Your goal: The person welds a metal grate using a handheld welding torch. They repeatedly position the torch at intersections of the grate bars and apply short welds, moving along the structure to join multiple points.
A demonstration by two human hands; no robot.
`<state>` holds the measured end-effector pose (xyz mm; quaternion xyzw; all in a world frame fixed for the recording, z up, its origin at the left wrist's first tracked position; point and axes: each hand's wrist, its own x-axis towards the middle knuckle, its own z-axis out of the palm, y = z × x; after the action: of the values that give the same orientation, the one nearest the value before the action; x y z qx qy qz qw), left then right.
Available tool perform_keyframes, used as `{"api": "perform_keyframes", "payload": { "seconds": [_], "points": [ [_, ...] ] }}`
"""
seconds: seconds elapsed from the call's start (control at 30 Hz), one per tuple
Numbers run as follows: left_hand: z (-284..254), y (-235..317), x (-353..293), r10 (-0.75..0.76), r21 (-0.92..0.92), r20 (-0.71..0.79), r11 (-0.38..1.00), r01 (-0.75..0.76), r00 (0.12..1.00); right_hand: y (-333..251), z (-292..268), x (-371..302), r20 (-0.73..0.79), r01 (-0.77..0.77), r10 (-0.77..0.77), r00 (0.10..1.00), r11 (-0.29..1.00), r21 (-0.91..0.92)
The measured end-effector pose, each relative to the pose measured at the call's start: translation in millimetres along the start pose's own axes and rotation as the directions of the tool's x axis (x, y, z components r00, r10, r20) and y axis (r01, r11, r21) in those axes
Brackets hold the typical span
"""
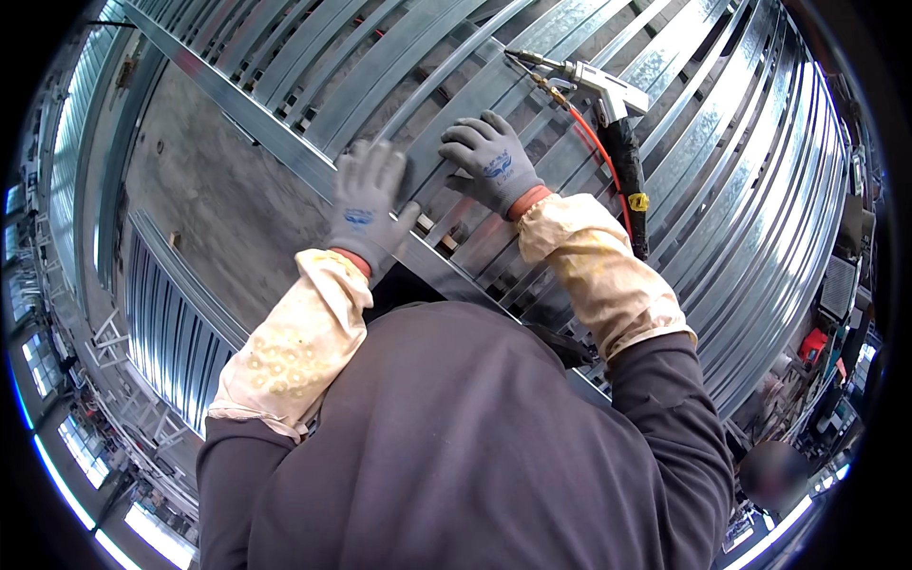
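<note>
"Fingers (pixel 462 135) of the left hand (pixel 366 207) and right hand (pixel 496 167) are showing apart, gripping nothing?"

"Yes. Metal slats (pixel 484 95) are lying beneath; flat palms would probably be steadying them best."

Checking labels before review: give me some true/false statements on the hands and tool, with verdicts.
1. The right hand is holding the gun-shaped tool. False: the tool lies on the metal bars, with neither hand on it.
2. Both hands wear gray gloves. True.
3. The hose at the tool is blue. False: it is orange-red.
4. The tool lies farther right in the picture than the left hand. True.
5. The left sleeve cover is black. False: it is cream, with faint yellowish marks.
</note>
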<state>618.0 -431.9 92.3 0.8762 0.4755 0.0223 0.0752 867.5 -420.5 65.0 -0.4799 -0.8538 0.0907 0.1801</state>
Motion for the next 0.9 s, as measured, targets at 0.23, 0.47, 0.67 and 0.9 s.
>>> {"api": "perform_keyframes", "payload": {
  "seconds": [0.23, 0.47, 0.67, 0.9],
  "points": [
    [3.9, 27.1, -14.1, 0.127, -0.032, 0.071, 0.992, -0.125, 0.989, 45.1, -84.7, -60.5, -0.402, -0.443, 0.512, 0.759, 0.859, 0.259],
    [8.0, -13.2, 12.5, -0.035, -0.177, -0.125, 0.984, 0.012, 0.992, 112.5, -97.3, -161.4, -0.103, -0.840, 0.932, 0.349, 0.359, 0.407],
    [-0.7, -76.6, 53.0, -0.152, -0.088, -0.194, 0.987, 0.137, 0.969, 118.9, -111.4, -123.0, 0.113, -0.871, 0.899, 0.423, 0.369, 0.324],
    [17.5, -63.9, 36.6, -0.237, -0.233, -0.360, 0.959, 0.159, 0.902, 120.2, -118.4, -117.4, 0.246, -0.910, 0.895, 0.372, 0.299, 0.287]
  ]
}}
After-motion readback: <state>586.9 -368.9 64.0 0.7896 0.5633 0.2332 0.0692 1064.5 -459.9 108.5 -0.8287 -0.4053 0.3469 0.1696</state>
